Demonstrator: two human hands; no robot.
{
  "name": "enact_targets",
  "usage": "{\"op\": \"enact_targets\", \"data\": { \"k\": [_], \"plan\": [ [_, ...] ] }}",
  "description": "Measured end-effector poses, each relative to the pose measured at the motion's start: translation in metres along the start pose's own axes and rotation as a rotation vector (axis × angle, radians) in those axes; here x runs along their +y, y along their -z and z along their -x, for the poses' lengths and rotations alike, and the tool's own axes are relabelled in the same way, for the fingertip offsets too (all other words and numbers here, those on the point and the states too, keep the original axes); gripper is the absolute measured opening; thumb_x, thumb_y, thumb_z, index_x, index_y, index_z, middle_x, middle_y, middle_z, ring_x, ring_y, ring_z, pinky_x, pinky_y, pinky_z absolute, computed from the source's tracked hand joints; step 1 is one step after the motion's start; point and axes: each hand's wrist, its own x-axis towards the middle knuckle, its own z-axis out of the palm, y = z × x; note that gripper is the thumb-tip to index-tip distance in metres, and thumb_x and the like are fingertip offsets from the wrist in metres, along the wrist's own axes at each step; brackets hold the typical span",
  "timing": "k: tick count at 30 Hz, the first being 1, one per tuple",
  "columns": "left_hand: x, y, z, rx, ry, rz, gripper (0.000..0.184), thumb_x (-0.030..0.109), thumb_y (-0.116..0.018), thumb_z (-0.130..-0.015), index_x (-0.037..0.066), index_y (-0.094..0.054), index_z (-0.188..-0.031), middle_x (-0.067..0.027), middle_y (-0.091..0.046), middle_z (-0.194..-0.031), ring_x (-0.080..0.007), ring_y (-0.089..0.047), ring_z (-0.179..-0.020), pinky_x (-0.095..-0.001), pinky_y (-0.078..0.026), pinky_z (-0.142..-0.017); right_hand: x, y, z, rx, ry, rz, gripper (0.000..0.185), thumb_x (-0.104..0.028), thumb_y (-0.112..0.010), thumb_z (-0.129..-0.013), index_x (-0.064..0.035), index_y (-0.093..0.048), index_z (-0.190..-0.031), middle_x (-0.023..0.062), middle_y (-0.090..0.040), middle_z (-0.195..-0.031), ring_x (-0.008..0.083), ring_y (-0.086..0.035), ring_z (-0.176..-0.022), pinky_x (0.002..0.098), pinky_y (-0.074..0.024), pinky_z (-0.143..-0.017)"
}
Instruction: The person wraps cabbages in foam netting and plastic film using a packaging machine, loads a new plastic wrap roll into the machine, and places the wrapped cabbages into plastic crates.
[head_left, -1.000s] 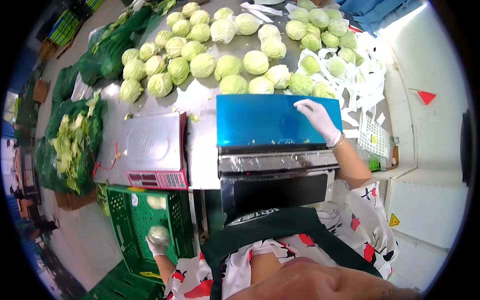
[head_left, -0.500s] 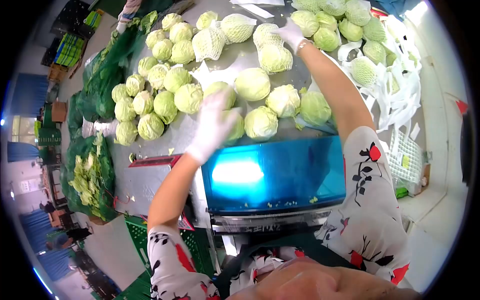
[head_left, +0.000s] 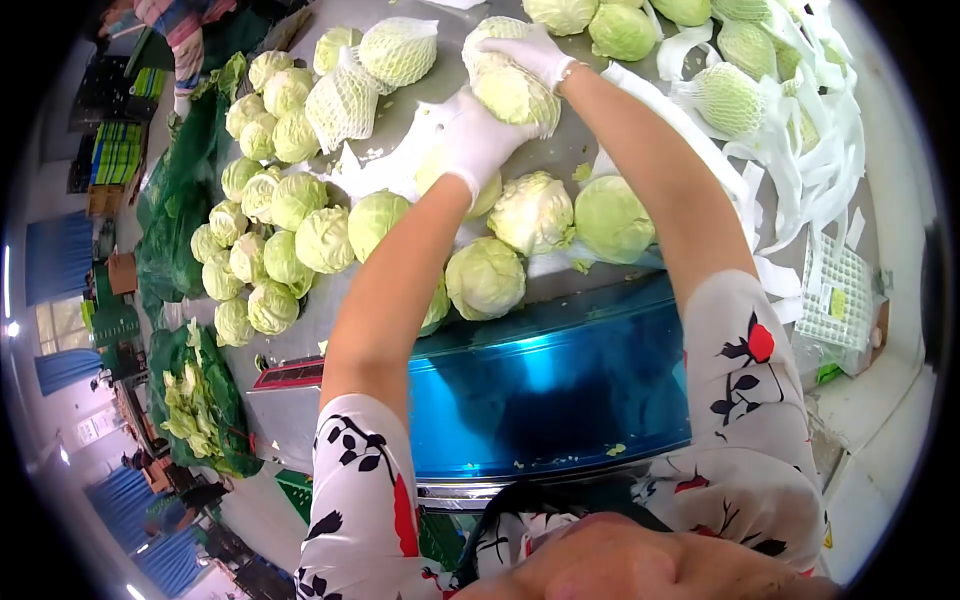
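Two cabbages in white foam netting lie one behind the other at the table's far middle. My right hand [head_left: 532,54], in a white glove, reaches over them from the right, its fingers gripping between the farther netted cabbage [head_left: 490,38] and the nearer netted cabbage [head_left: 518,100]. Against the left side of the nearer one, my gloved left hand [head_left: 482,140] is pressed, fingers curved along the netting. Under my left wrist, a bare cabbage [head_left: 487,195] is partly hidden. Bare cabbages [head_left: 532,212] sit close by on the near side.
Several bare cabbages [head_left: 298,200] are grouped at left, with other netted cabbages [head_left: 398,52] behind. White foam nets [head_left: 790,190] and more cabbages are piled at right. A blue shiny machine cover [head_left: 550,390] borders the near side. Another person's striped sleeve [head_left: 186,45] shows at far left.
My left hand has moved from the near bare cabbages, away from me, onto the nearer netted cabbage. My right hand stays at the netted pair, and the view has shifted.
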Motion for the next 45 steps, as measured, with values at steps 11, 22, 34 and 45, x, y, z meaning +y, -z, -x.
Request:
{"op": "enact_targets", "data": {
  "k": [11,22,34,45],
  "plan": [
    [0.045,0.135,0.216,0.024,-0.341,0.733,0.126,0.019,-0.098,-0.058,0.003,-0.02,-0.157,-0.0186,-0.045,-0.144,-0.0295,-0.053,-0.13,-0.0404,-0.052,-0.101,-0.139,0.046,0.317,0.003,0.097,-0.479,0.05,-0.024,-0.073,-0.089,0.0003,-0.058,-0.13,0.0094,-0.068,-0.118,0.0183,-0.069,-0.103,0.0349,-0.0573,-0.086],
    [-0.039,0.142,0.409,-0.46,-0.01,0.941,0.097,0.004,-0.086,-0.074,0.001,-0.033,-0.155,-0.0154,-0.034,-0.161,-0.0275,-0.041,-0.144,-0.0427,-0.037,-0.117,-0.077,-0.01,0.605,0.306,-0.241,-0.33,0.071,-0.012,-0.074,-0.09,0.0025,-0.029,-0.142,0.0152,-0.055,-0.124,0.0195,-0.064,-0.104,0.0296,-0.0571,-0.081],
    [-0.044,0.154,0.474,0.091,-0.083,0.635,0.075,0.014,-0.067,-0.089,0.006,-0.035,-0.156,-0.0159,-0.057,-0.14,-0.0269,-0.047,-0.138,-0.0425,-0.035,-0.116,-0.047,0.056,0.619,0.417,0.262,0.721,0.05,-0.025,-0.078,-0.086,-0.001,-0.059,-0.126,0.0165,-0.063,-0.12,0.0309,-0.059,-0.113,0.0404,-0.045,-0.101],
    [-0.077,0.088,0.536,0.246,0.092,0.24,0.065,0.007,-0.073,-0.086,0.007,-0.051,-0.146,-0.0028,-0.067,-0.089,-0.0171,-0.059,-0.086,-0.0348,-0.045,-0.09,0.032,0.042,0.653,0.44,0.323,1.0,0.029,-0.017,-0.064,-0.096,-0.0121,-0.065,-0.124,0.0069,-0.069,-0.093,0.0233,-0.061,-0.101,0.0401,-0.0363,-0.109]
  ]
}}
